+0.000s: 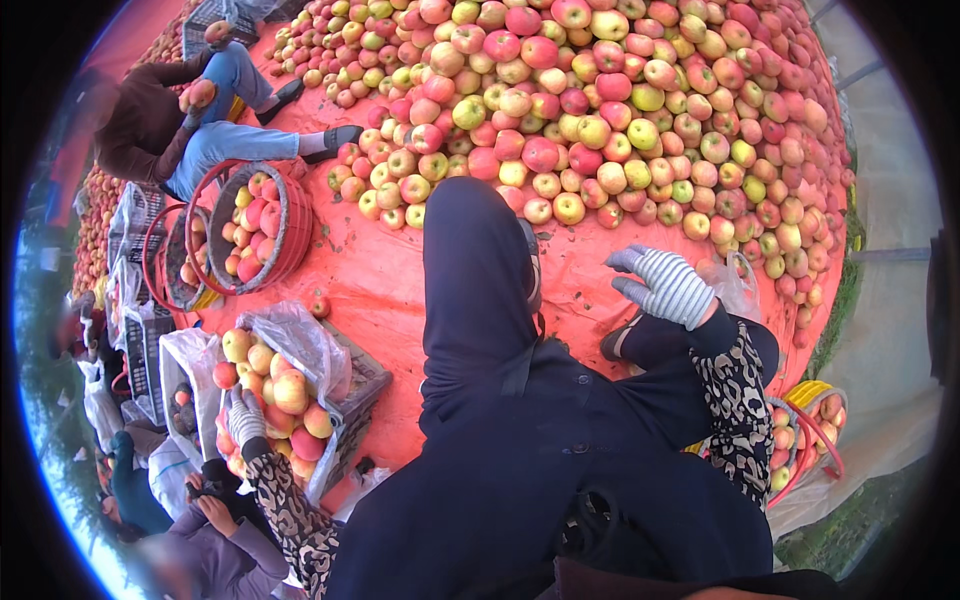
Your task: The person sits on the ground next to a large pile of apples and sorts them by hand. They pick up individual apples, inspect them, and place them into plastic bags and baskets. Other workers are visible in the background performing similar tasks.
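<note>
My left hand (246, 420), in a grey-and-white striped glove, rests on the apples (289, 391) heaped in a plastic-lined crate (360, 397) at my left. Whether its fingers hold an apple, I cannot tell. On the other side, my right hand (660, 285), gloved the same way, hovers over the red sheet with its fingers apart and nothing in them. A large heap of red and yellow apples (540, 154) spreads in front of my knees. A clear plastic bag (735, 285) lies just beyond the right hand.
A red basket (296, 225) of apples stands at the upper left, near a seated person (150, 120) holding apples. Other people (232, 525) and lined crates (146, 360) line the left side. Baskets of apples (829, 412) stand at the right. Red sheeting (375, 285) covers the ground.
</note>
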`<state>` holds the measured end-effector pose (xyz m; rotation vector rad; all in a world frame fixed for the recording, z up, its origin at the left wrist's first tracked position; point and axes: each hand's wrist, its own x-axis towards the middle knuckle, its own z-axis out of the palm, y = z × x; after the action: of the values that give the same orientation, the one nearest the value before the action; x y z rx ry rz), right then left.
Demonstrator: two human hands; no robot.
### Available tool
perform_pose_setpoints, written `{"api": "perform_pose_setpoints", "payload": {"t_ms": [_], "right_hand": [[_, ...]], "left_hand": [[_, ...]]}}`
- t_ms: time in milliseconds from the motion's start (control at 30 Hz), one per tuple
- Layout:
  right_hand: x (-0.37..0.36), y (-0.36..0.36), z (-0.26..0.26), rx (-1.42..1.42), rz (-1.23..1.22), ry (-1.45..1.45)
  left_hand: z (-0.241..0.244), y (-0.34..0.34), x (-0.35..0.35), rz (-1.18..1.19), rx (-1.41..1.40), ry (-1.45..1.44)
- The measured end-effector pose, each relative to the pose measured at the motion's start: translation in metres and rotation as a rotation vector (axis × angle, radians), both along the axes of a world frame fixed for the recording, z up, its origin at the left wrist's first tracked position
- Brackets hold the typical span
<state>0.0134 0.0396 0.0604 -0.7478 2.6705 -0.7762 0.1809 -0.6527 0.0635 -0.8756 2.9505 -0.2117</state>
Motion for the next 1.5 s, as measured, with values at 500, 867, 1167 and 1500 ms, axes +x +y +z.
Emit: {"api": "perform_pose_setpoints", "payload": {"t_ms": [500,867,1167,1500], "right_hand": [[0.018,0.019,-0.001,0.114,-0.023,-0.002],[0.018,0.021,-0.002,0.196,-0.039,-0.079],[0.013,0.02,0.001,0.19,-0.062,-0.075],[0.007,0.025,-0.003,0.234,-0.157,-0.049]], "left_hand": [[-0.001,0.005,-0.06,0.103,0.148,-0.479],[-0.053,-0.031,-0.068,0.174,0.174,-0.359],[-0.021,0.081,-0.144,-0.455,-0.047,0.181],[-0.028,0.347,-0.347,-1.178,0.699,0.401]]}}
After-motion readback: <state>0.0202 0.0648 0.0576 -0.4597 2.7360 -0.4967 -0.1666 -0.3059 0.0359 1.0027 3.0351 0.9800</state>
